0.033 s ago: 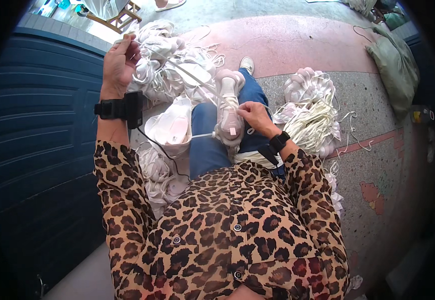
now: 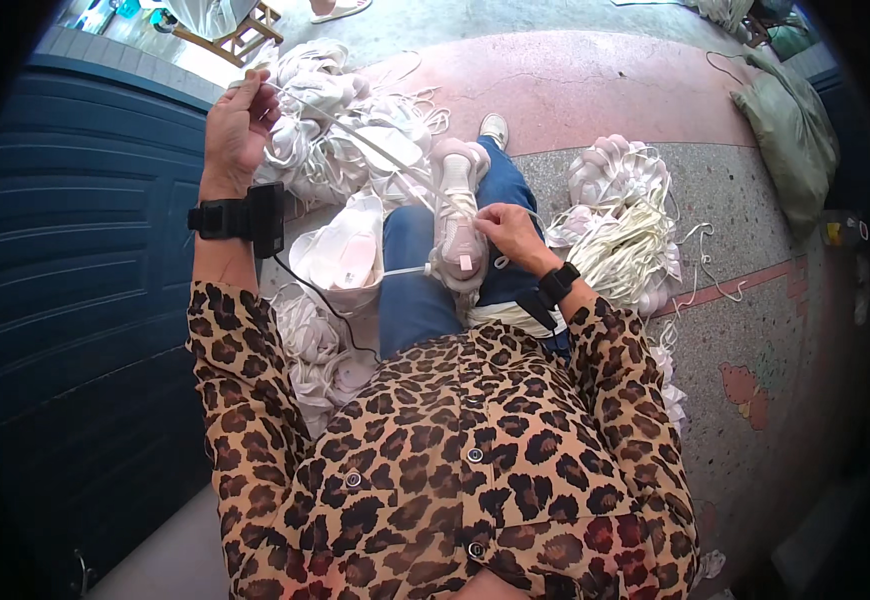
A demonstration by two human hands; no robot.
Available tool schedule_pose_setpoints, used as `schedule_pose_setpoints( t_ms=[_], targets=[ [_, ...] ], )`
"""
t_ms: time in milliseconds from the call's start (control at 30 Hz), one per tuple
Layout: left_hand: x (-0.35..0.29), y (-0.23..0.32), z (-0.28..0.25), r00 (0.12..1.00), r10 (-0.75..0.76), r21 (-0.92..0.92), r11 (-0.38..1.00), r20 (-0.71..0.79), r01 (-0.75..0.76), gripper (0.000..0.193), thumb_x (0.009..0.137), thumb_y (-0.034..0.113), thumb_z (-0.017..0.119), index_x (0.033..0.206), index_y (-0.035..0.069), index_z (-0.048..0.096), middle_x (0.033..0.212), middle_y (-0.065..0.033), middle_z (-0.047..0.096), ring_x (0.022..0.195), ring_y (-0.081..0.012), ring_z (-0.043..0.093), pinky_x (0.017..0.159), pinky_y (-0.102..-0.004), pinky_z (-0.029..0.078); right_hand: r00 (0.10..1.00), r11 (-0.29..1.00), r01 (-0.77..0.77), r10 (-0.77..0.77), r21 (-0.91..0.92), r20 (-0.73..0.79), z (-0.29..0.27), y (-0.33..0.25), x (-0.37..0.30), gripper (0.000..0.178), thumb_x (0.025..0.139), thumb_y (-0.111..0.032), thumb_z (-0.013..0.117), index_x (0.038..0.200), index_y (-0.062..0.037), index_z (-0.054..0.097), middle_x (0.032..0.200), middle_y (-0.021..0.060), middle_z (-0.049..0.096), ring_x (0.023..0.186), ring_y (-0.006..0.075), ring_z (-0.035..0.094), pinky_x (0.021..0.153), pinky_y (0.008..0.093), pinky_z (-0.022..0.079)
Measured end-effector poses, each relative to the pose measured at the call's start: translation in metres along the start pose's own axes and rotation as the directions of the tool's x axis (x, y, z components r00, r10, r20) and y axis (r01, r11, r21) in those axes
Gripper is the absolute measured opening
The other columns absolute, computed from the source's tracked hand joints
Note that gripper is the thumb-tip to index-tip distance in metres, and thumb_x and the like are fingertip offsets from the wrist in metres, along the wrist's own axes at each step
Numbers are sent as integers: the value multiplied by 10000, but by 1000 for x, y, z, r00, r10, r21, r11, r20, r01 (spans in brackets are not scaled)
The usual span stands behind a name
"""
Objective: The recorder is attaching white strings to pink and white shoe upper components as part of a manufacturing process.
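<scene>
A pale pink and white sneaker [image 2: 452, 195] rests between my knees, held upright on a stand whose white arm shows beside its heel. From its lacing a flat white shoelace [image 2: 380, 150] runs taut up to the far left. My left hand [image 2: 240, 125] is raised there and pinches the lace's end between thumb and fingers. Close against the sneaker's right side is my right hand [image 2: 510, 235], its fingertips pinched on lace at the eyelets. A strand trails behind those fingers. Their exact grip is partly hidden.
Beyond my left knee lies a heap of white shoe uppers and laces [image 2: 320, 110]. Nearer stands a white container [image 2: 340, 280] with a pink shoe piece inside. To the right are more shoes [image 2: 615, 170] and a bundle of cream laces [image 2: 620, 240]. A green sack [image 2: 790, 140] leans farther right.
</scene>
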State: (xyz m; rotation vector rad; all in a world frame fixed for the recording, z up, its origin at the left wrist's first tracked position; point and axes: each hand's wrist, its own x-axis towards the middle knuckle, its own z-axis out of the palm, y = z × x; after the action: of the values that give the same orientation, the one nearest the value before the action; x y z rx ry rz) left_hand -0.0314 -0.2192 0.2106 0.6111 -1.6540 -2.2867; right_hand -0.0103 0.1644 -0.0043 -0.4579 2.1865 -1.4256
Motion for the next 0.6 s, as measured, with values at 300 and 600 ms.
schedule_pose_setpoints(
  t_ms=[300,600],
  targets=[
    [0,-4,-10,999,38,8,999,-21,-38,211,1016,172,581,1096,-19,624,797,-22,618,713,-125,563,649,-268,463,998,993,-5,12,-115,57,0,-2,1,207,820,-174,661,896,10,718,819,215,691,796,349,689,742,410,529],
    [-4,-29,-12,993,45,322,947,-107,-8,295,968,209,653,1190,18,619,827,-33,658,720,-111,583,631,-260,456,988,992,119,-123,49,90,6,5,9,189,881,-134,638,947,31,703,849,145,674,800,228,644,746,343,510]
  ],
)
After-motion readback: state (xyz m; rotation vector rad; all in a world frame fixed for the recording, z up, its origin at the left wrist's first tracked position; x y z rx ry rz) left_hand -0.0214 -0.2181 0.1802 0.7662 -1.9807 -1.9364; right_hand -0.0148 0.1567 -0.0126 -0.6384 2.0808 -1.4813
